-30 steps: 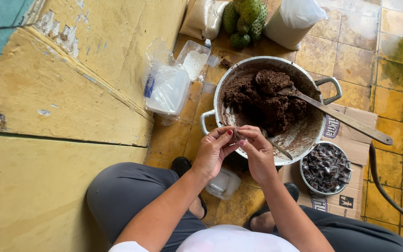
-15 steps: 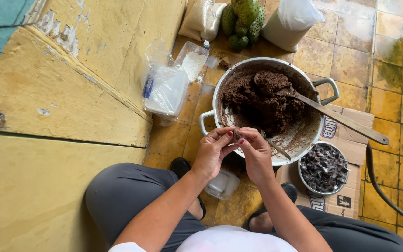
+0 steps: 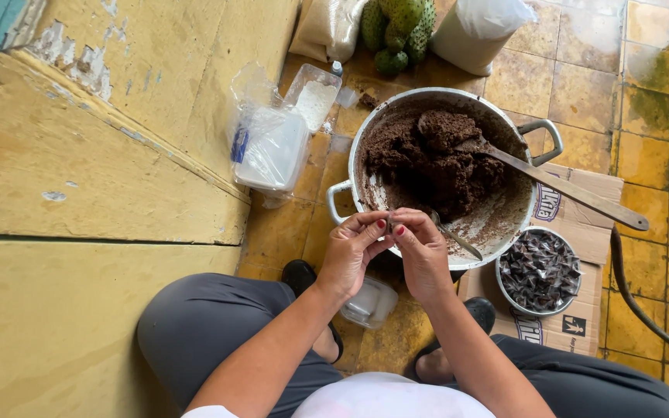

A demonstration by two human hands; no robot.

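the left hand (image 3: pixel 354 255) and the right hand (image 3: pixel 421 251) meet just above the near rim of a large round metal pot (image 3: pixel 365 147) with two side handles, which stands on the yellow tiled floor (image 3: pixel 582 85). the fingers of both hands are pinched together, tip against tip, on a small dark thing (image 3: pixel 389 226) held between them; it is too small to tell what it is. the pot holds a heap of dark brown, crumbly paste (image 3: pixel 431 159). a long wooden spoon (image 3: pixel 574 190) lies in the paste with its handle reaching out over the far right rim, and a thin metal spoon (image 3: pixel 454 236) rests inside the pot just beside the right hand.

right of the pot, on a flattened brown cardboard box (image 3: pixel 582 325), sits a small round metal bowl (image 3: pixel 540 271) filled with little dark wrapped pieces. left of the pot, against the peeling yellow wall (image 3: pixel 79 155), is a clear plastic bag with clear lidded containers (image 3: pixel 269 151). a small clear plastic tub (image 3: pixel 369 302) lies on the floor under the wrists, between the person's knees in grey trousers (image 3: pixel 218 340). beyond the pot are green spiky fruits (image 3: pixel 400 27), with a whitish sack (image 3: pixel 327 27) on their left and a white plastic bag (image 3: pixel 478 27) on their right. a dark hose (image 3: pixel 644 310) curves along the right edge.
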